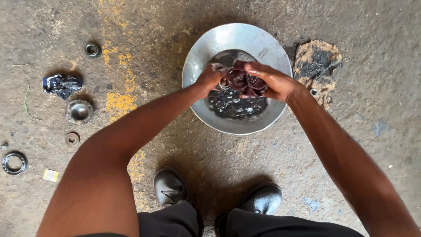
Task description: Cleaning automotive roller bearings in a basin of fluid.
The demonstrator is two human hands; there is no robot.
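Note:
A round metal basin [263, 44] stands on the concrete floor with dark oily liquid [237, 105] in its bottom. Over it, my left hand [210, 77] grips a small round metal part, mostly hidden by the fingers. My right hand [274, 81] is closed on a wet dark red rag [245, 81] and presses it against that part. Both hands meet above the middle of the basin.
To the left lie metal parts: a small ring [92, 49], a flanged cap [79, 111], a washer [72, 139] and a bearing ring [14, 163]. A blue rag [61, 84] lies there too. A stained cardboard scrap [316, 66] sits right of the basin. My black shoes [169, 186] are below.

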